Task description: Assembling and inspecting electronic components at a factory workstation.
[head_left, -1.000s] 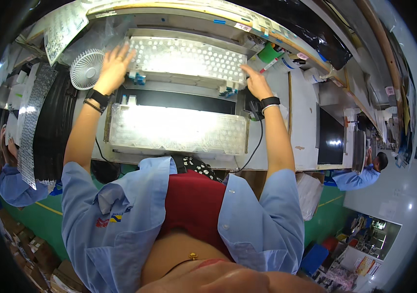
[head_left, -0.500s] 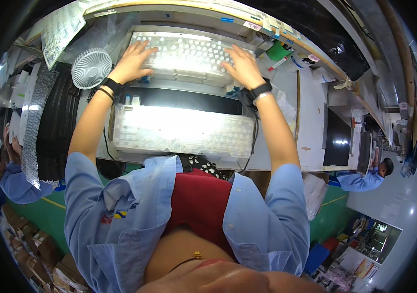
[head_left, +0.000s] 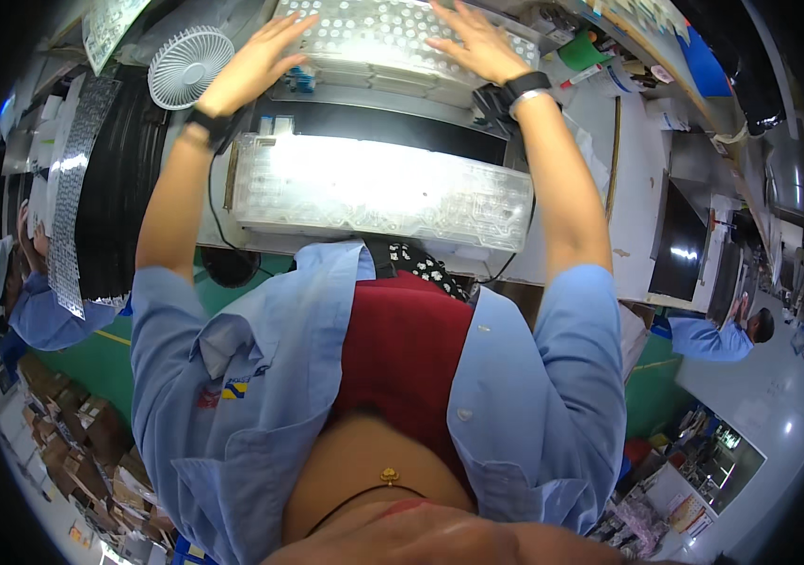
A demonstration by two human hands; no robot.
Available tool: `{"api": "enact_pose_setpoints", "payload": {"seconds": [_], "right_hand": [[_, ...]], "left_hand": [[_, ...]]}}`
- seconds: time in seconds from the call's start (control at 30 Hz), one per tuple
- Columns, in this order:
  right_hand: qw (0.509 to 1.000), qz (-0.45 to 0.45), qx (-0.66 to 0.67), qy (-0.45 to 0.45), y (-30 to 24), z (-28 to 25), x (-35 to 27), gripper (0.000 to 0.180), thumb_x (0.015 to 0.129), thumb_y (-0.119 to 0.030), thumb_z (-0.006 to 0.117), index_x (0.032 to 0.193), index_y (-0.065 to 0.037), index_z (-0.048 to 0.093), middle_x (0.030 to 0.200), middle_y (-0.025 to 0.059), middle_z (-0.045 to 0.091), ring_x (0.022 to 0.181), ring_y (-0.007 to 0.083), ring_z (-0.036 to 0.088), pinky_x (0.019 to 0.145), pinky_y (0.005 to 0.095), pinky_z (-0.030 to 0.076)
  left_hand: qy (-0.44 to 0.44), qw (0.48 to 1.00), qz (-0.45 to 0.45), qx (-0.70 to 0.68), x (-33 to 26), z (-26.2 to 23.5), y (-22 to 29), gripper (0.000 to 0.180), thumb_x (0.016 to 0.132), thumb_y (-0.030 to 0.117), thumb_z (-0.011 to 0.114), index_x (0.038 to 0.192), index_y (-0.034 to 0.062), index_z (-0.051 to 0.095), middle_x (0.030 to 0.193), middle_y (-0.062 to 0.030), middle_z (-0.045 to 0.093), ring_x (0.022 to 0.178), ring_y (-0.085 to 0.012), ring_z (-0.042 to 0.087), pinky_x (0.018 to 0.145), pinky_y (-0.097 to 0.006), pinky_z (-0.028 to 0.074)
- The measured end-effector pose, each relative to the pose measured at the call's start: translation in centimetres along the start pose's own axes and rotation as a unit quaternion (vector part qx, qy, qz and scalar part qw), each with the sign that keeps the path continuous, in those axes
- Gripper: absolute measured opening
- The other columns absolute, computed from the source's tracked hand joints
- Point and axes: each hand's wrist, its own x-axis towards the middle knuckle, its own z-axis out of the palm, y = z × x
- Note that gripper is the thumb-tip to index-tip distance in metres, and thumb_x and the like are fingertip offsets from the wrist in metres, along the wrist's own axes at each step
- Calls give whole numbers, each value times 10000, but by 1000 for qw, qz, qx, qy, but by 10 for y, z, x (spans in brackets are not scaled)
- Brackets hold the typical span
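Item, left hand: mine, fingers spread apart, clamped on nothing, over the left part of the dotted panel; whether the tips pressed or hovered, I could not tell.
Item, right hand: mine, likewise fanned and gripping nothing, over the right part of the same panel; the wide pairing seemed to suit so long a piece.
Item, dotted panel: clear, studded with pale round spots, at the back of the bench.
Item, lit panel: clear, glaring, nearest my body, a dark strip between the two; both lay roughly parallel, I judged, to stay within reach.
Item, white fan: beside my left hand, probably aside to leave the middle free.
Item, black sheets: stacked at left, presumably clear of my arms
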Motion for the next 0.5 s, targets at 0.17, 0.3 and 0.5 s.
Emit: {"api": "enact_pose_setpoints", "payload": {"seconds": [0.17, 0.3, 0.5], "right_hand": [[973, 3, 230, -8, -96, -52, -94, 503, 839, -317, 600, 1272, -93, 478, 1343, 235, 384, 1268, 350, 358, 1040, 400, 297], [978, -24, 208, -19, -179, 22, -143, 533, 818, -356, 600, 1261, -90, 471, 1323, 162, 431, 1229, 366, 390, 1017, 452, 309], [994, 111, 4, -21, -149, 30, -194, 672, 810, -467, 562, 1326, -73, 388, 1337, 178, 411, 1264, 375, 327, 1037, 474, 245]], "left_hand": [[-82, 990, -81, -84, -99, -30, 102, 389, 842, 31, 537, 1230, 28, 499, 1292, -166, 479, 1222, -297, 435, 1025, -380, 326], [-121, 990, -44, -63, -112, 37, 167, 391, 856, 182, 549, 1221, 51, 501, 1342, -182, 403, 1250, -389, 341, 1036, -510, 249], [-130, 969, -173, 119, -133, 36, 136, 577, 860, 364, 523, 1334, 62, 391, 1410, -167, 311, 1315, -345, 254, 1035, -554, 198]]}}
